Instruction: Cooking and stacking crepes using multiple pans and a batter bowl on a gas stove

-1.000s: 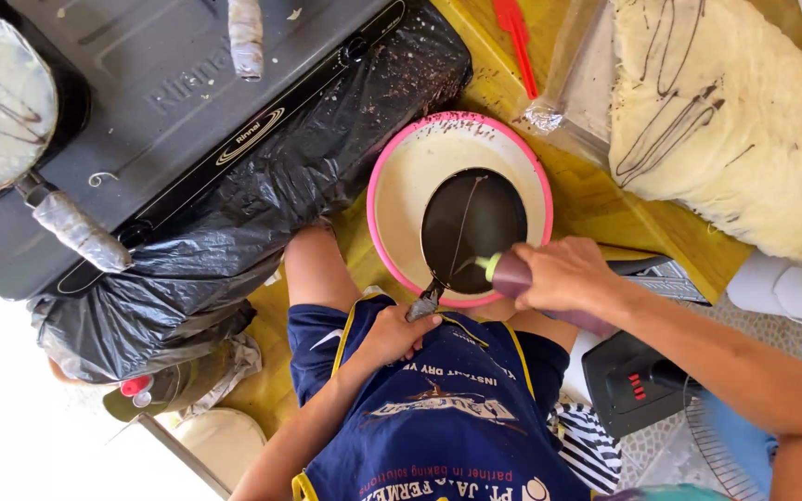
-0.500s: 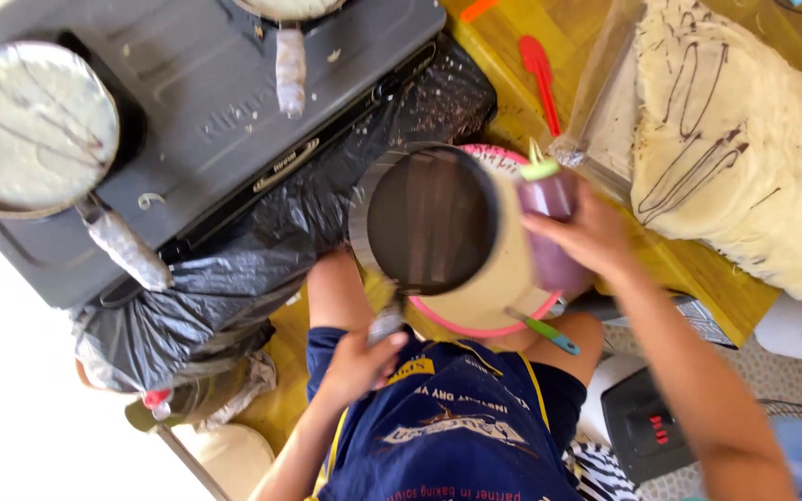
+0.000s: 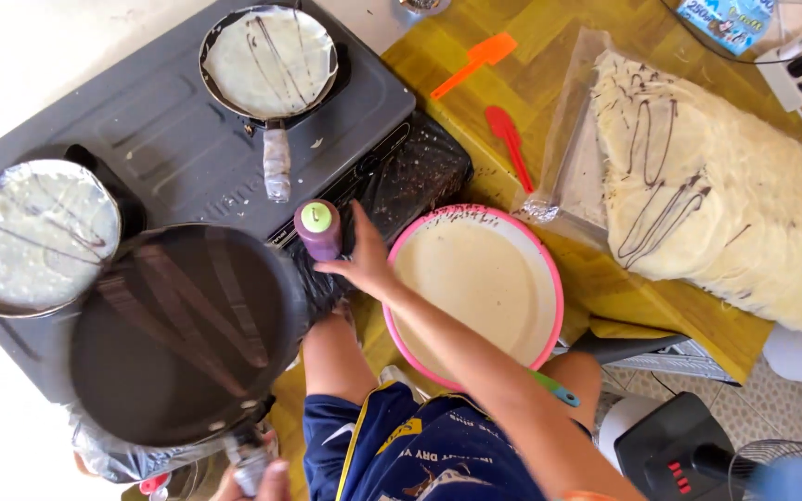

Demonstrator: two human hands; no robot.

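My left hand (image 3: 266, 481) grips the handle of a dark frying pan (image 3: 178, 334), which is held over the front edge of a grey two-burner stove (image 3: 169, 121). Faint brown streaks cross the inside of the pan. Fingers of my right hand (image 3: 364, 264) are closed on the lower side of a purple squeeze bottle (image 3: 318, 230) with a green cap, between the stove and a pink-rimmed bowl of pale batter (image 3: 475, 288). My knees and blue shorts (image 3: 401, 445) show below.
Two pans with thin crepes striped in brown sit on the stove, at the left (image 3: 34, 232) and the back (image 3: 269, 60). An orange spatula (image 3: 475, 60) and a red spatula (image 3: 508, 139) lie on the yellow table. A stack of crepes (image 3: 726, 195) lies right. A fan (image 3: 698, 455) stands lower right.
The dark pan swung from above the pink bowl to the left, over the stove front. My right hand carried the purple bottle leftward and down beside the stove.
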